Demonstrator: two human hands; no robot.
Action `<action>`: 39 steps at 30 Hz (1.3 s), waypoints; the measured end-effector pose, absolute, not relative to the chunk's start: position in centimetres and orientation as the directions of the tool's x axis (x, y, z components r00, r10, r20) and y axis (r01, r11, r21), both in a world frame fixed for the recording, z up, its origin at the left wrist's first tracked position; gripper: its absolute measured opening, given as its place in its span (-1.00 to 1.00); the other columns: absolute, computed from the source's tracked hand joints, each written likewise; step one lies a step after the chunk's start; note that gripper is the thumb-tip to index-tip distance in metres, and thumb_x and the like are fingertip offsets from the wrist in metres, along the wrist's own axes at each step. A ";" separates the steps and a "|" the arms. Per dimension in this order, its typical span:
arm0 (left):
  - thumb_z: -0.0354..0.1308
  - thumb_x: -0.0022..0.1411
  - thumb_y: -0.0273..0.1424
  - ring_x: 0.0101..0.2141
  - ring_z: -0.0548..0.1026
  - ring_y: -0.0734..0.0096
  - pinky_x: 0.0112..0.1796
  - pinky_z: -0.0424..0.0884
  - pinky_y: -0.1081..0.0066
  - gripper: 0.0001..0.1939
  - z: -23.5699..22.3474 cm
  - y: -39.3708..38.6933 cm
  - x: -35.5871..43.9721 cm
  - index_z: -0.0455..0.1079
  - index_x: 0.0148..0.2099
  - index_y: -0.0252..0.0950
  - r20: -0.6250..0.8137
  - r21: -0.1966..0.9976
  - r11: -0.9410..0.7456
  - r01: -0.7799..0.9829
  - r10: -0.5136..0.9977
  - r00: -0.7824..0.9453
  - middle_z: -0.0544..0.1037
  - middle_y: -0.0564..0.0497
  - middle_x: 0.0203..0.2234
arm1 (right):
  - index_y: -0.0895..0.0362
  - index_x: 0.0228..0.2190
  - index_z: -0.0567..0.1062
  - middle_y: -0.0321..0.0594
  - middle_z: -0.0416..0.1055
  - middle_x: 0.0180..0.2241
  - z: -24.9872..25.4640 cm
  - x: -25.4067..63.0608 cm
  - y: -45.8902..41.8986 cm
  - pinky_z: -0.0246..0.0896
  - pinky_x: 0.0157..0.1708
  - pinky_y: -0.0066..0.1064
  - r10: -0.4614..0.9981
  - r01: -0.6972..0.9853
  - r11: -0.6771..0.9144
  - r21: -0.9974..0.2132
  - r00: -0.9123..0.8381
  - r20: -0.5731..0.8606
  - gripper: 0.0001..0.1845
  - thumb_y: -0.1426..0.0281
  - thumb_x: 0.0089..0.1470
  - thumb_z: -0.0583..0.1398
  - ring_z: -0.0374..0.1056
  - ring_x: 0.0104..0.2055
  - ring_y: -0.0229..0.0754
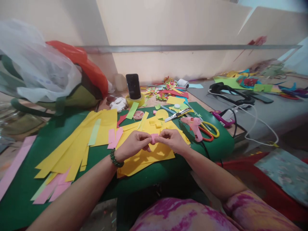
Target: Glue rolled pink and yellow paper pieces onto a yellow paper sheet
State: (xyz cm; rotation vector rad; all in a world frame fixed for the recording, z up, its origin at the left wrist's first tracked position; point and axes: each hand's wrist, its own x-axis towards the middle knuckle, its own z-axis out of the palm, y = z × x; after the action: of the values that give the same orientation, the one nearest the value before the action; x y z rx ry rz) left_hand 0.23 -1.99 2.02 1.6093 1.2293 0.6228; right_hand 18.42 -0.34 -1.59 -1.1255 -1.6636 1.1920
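My left hand (134, 145) and my right hand (171, 140) meet over the green mat (29, 192), both pinching one small pink paper piece (154, 138) between fingertips. A dark bead bracelet (116, 159) circles my left wrist. Under the hands lie yellow paper sheets (146, 157). More yellow strips (79, 144) and pink strips (114, 137) lie to the left.
A pink glue gun (194, 125), scissors (209, 131) and a utility knife (178, 114) lie right of the hands. A phone (133, 86) stands in a tape roll at the back. Plastic bags (43, 73) pile up at left; cables (252, 118) and paper scraps at right.
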 end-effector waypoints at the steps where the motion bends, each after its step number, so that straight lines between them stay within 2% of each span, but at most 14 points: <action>1: 0.09 0.14 -0.35 -0.58 0.52 0.47 -0.52 0.35 0.59 -0.77 2.0 -2.0 0.2 0.46 -0.47 -0.34 -0.153 0.907 -0.014 0.422 0.921 0.358 0.51 0.06 -0.69 | 0.16 -0.68 0.36 -0.39 0.17 -0.66 -1.6 18.4 -0.3 -0.09 -0.58 -0.46 0.950 0.215 0.166 -0.962 -0.296 0.098 -0.46 -0.05 -0.27 0.34 -0.01 -0.58 -0.38; 13: 0.07 0.12 -0.32 -0.57 0.53 0.45 -0.54 0.36 0.58 -0.78 1.8 -2.0 0.2 0.44 -0.45 -0.33 -0.132 0.908 -0.048 0.417 0.911 0.392 0.49 0.07 -0.66 | 0.16 -0.69 0.36 -0.38 0.17 -0.67 -1.8 18.4 -0.3 -0.09 -0.59 -0.46 0.958 0.229 0.156 -0.961 -0.274 0.090 -0.46 -0.05 -0.28 0.35 -0.01 -0.58 -0.38; 17: 0.10 0.08 -0.31 -0.54 0.55 0.43 -0.50 0.40 0.55 -0.80 1.9 -2.0 0.1 0.45 -0.39 -0.34 -0.127 0.913 -0.060 0.404 0.898 0.420 0.52 0.05 -0.57 | 0.15 -0.68 0.36 -0.39 0.16 -0.67 -1.8 18.4 -0.4 -0.10 -0.59 -0.46 0.954 0.230 0.172 -0.958 -0.282 0.104 -0.48 -0.04 -0.24 0.33 -0.01 -0.58 -0.38; 24: 0.16 0.09 -0.15 -0.54 0.53 0.43 -0.52 0.36 0.54 -0.69 1.5 -1.8 0.1 0.47 -0.39 -0.34 -0.114 0.909 -0.063 0.413 0.913 0.391 0.52 0.02 -0.56 | 0.13 -0.61 0.34 -0.38 0.23 -0.61 -2.1 18.3 -0.4 -0.02 -0.56 -0.46 0.945 0.236 0.221 -0.946 -0.292 0.148 -0.56 0.04 -0.14 0.32 0.06 -0.56 -0.36; 30: 0.18 0.08 -0.15 -0.56 0.50 0.46 -0.54 0.34 0.55 -0.68 1.1 -1.7 0.1 0.50 -0.39 -0.35 -0.123 0.911 -0.061 0.409 0.904 0.410 0.52 0.01 -0.57 | 0.11 -0.48 0.33 -0.34 0.33 -0.46 -1.7 18.3 -0.5 0.21 -0.42 -0.42 0.938 0.066 0.175 -0.982 -0.316 0.146 -0.57 0.13 -0.21 0.38 0.27 -0.43 -0.29; 35: 0.18 0.09 -0.14 -0.55 0.51 0.44 -0.58 0.30 0.56 -0.67 1.3 -1.8 0.1 0.50 -0.36 -0.34 -0.140 0.891 -0.064 0.449 0.903 0.406 0.53 0.00 -0.56 | 0.10 -0.45 0.30 -0.36 0.29 -0.46 -1.8 18.4 -0.5 0.23 -0.41 -0.42 0.940 0.011 0.139 -0.990 -0.316 0.128 -0.54 0.12 -0.23 0.39 0.26 -0.44 -0.31; 39: 0.22 0.05 -0.17 -0.53 0.50 0.45 -0.52 0.37 0.52 -0.71 1.4 -1.9 0.1 0.47 -0.37 -0.33 -0.122 0.911 -0.055 0.409 0.911 0.394 0.56 -0.02 -0.48 | 0.09 -0.44 0.28 -0.37 0.27 -0.47 -1.9 18.4 -0.5 0.22 -0.42 -0.42 0.938 -0.020 0.147 -0.989 -0.316 0.146 -0.57 0.14 -0.18 0.36 0.26 -0.44 -0.31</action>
State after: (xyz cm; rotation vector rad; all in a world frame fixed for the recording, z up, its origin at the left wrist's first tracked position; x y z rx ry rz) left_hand 0.10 -1.88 1.44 1.6517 1.1827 0.6279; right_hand 18.36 -0.52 -1.88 -0.9300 -1.5107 1.3218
